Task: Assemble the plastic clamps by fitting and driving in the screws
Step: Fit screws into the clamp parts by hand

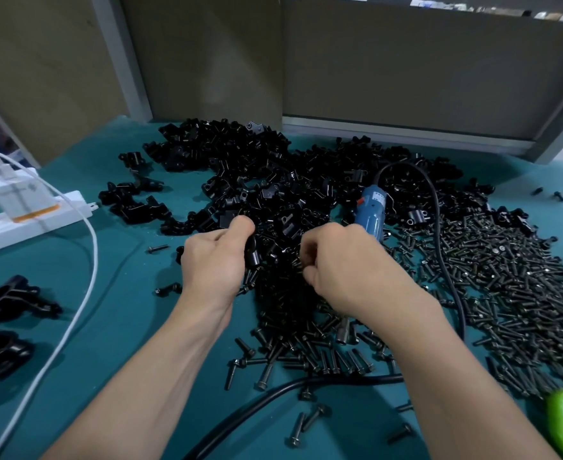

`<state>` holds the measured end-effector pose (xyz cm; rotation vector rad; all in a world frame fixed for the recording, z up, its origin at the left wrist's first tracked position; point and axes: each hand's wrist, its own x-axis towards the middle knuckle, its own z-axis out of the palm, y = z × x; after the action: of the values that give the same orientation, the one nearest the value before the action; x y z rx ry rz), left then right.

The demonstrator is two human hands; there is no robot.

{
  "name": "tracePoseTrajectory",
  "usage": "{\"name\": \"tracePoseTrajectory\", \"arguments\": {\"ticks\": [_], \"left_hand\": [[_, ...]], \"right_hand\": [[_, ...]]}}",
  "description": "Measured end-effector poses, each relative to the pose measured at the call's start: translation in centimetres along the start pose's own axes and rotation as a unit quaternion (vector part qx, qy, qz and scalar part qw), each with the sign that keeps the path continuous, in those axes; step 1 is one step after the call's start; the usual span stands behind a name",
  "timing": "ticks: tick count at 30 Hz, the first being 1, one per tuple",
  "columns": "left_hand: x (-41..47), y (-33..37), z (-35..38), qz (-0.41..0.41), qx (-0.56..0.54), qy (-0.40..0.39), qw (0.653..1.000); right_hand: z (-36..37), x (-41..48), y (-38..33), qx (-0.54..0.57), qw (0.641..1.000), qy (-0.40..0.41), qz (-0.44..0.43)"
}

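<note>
My left hand (213, 260) grips a stiff, light-looking clamp (253, 257) by its body, right hand (343, 267) is curled in the screws (506, 277), hold unclear.

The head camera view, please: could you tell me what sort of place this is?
Probably a factory or workshop assembly bench: a heap of black plastic clamp parts, a big pile of loose screws and a blue corded power screwdriver lie on a teal work mat.
</note>
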<state>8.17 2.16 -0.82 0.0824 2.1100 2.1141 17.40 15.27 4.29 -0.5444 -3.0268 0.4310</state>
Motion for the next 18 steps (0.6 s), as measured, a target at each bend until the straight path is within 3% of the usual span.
{"name": "tracePoseTrajectory", "arguments": {"ticks": [4,8,11,18], "left_hand": [[0.1,0.0,0.0,-0.015,-0.003,-0.012,1.0],[0.3,-0.6,-0.2,-0.001,-0.024,-0.044,0.999],[0.3,-0.9,-0.2,0.018,-0.044,-0.051,0.998],[0.2,-0.9,-0.2,0.026,-0.04,-0.041,0.998]], "right_hand": [[-0.3,-0.1,0.1,-0.011,1.0,0.025,-0.001],[-1.3,-0.5,-0.5,0.01,0.996,-0.084,-0.001],[-1.1,-1.1,-1.2,-0.04,0.99,-0.133,-0.004],[-0.2,-1.0,-1.7,-0.112,0.986,-0.118,-0.033]]}}
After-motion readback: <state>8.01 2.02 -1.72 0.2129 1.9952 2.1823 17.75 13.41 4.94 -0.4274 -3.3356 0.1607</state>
